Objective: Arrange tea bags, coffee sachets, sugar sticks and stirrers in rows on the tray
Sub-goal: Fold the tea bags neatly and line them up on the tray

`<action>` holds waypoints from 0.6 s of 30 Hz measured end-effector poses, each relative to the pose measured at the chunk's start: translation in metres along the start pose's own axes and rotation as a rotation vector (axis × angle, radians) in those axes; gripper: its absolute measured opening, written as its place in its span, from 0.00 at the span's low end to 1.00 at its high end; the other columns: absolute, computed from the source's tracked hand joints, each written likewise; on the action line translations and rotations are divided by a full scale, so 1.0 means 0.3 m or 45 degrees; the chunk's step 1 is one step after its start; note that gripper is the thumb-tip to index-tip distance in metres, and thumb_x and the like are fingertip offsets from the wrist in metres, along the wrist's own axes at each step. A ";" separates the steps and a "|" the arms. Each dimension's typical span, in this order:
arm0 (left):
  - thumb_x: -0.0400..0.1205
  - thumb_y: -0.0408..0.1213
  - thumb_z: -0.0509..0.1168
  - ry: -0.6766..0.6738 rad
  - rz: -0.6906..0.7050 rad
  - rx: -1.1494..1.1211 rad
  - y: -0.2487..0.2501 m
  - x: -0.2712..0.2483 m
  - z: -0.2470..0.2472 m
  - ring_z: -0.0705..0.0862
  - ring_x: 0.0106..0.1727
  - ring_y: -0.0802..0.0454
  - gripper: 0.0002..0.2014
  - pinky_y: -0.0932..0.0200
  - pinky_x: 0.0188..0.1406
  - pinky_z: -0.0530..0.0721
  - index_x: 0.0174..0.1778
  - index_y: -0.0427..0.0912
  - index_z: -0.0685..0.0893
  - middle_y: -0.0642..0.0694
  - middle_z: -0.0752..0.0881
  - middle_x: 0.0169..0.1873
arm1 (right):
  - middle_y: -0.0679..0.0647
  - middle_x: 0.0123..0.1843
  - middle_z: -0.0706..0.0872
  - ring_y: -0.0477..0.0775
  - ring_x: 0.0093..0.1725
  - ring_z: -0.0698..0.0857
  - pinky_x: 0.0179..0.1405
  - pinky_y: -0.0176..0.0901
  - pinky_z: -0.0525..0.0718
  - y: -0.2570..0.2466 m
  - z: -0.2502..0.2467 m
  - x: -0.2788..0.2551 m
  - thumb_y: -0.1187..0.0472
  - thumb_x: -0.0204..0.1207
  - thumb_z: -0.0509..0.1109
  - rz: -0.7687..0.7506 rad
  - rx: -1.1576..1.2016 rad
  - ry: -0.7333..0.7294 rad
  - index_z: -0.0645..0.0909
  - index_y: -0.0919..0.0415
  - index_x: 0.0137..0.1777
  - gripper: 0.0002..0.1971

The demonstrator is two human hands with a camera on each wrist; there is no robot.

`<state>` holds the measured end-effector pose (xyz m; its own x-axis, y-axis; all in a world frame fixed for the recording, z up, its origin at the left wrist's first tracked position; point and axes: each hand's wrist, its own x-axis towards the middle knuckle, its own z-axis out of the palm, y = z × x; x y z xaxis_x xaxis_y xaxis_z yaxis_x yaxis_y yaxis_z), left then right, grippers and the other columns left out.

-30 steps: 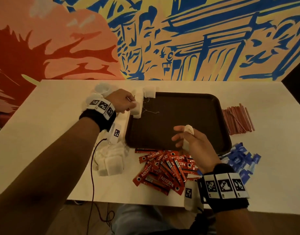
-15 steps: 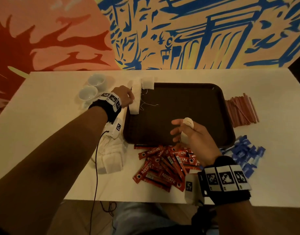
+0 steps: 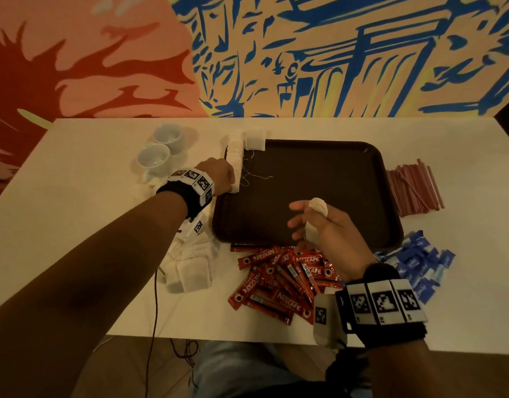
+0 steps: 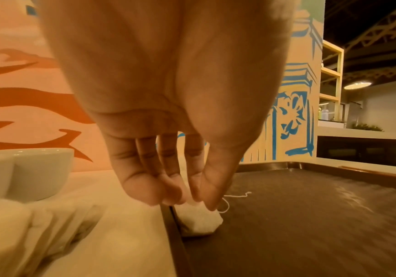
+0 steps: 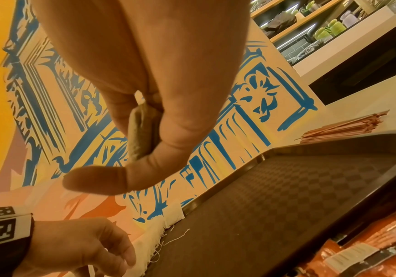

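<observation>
A dark brown tray [image 3: 319, 173] lies mid-table. White tea bags [image 3: 236, 155] stand in a row along its left rim, their strings trailing onto the tray. My left hand [image 3: 233, 182] is at the near end of that row. In the left wrist view my left hand [image 4: 190, 201] pinches the nearest tea bag [image 4: 200, 220] between thumb and fingertips, just inside the rim. My right hand [image 3: 305, 222] hovers over the tray's front and grips a small bunch of tea bags [image 3: 317, 206], also seen as tea bags [image 5: 142, 133] in the right wrist view.
Loose tea bags [image 3: 187, 271] are piled left of the tray, red coffee sachets [image 3: 282, 280] in front, blue sugar sticks [image 3: 417, 262] at the front right, stirrers [image 3: 414, 188] to the right. Two white cups [image 3: 161, 147] stand at the back left.
My left hand has moved toward me along the tray's left rim, and the row of tea bags now reaches further. My right hand stays over the tray's front with its tea bags.
</observation>
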<state>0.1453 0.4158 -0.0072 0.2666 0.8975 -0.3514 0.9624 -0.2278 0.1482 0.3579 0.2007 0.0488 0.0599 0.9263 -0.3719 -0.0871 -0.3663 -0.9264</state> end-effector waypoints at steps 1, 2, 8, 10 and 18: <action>0.78 0.43 0.75 -0.006 -0.001 0.011 0.001 -0.002 0.003 0.86 0.58 0.45 0.08 0.56 0.53 0.82 0.52 0.53 0.89 0.47 0.88 0.57 | 0.60 0.49 0.87 0.54 0.43 0.85 0.36 0.43 0.88 0.001 -0.001 0.000 0.60 0.91 0.57 -0.004 -0.001 0.001 0.84 0.59 0.63 0.14; 0.78 0.44 0.75 -0.006 0.001 0.021 0.002 -0.004 0.004 0.86 0.58 0.45 0.08 0.56 0.54 0.82 0.53 0.54 0.88 0.47 0.87 0.58 | 0.60 0.49 0.87 0.54 0.43 0.85 0.36 0.44 0.88 0.001 -0.003 0.001 0.60 0.91 0.57 -0.010 -0.005 0.002 0.84 0.59 0.63 0.13; 0.79 0.45 0.74 0.089 0.006 -0.130 0.037 -0.091 -0.078 0.85 0.59 0.46 0.08 0.53 0.59 0.82 0.53 0.52 0.89 0.47 0.88 0.58 | 0.63 0.52 0.87 0.57 0.47 0.85 0.41 0.49 0.89 -0.010 -0.027 -0.007 0.60 0.90 0.55 0.021 0.079 -0.068 0.83 0.60 0.65 0.16; 0.80 0.47 0.73 0.180 0.040 -0.269 0.059 -0.160 -0.120 0.86 0.56 0.48 0.07 0.52 0.60 0.83 0.51 0.52 0.89 0.49 0.88 0.53 | 0.64 0.51 0.86 0.59 0.49 0.85 0.43 0.51 0.89 -0.014 -0.043 -0.017 0.61 0.89 0.51 0.056 0.137 -0.126 0.83 0.62 0.66 0.19; 0.82 0.48 0.72 0.481 0.184 -0.979 0.187 -0.506 -0.096 0.86 0.41 0.62 0.04 0.65 0.46 0.82 0.51 0.56 0.89 0.59 0.89 0.42 | 0.64 0.56 0.91 0.63 0.55 0.89 0.51 0.54 0.90 -0.014 -0.078 -0.065 0.62 0.91 0.49 0.054 0.211 -0.207 0.81 0.62 0.70 0.20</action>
<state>0.1573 0.2776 0.0810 0.2166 0.9758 0.0291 0.5814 -0.1529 0.7991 0.3803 0.1823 0.0587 -0.1073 0.9172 -0.3836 -0.2491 -0.3983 -0.8828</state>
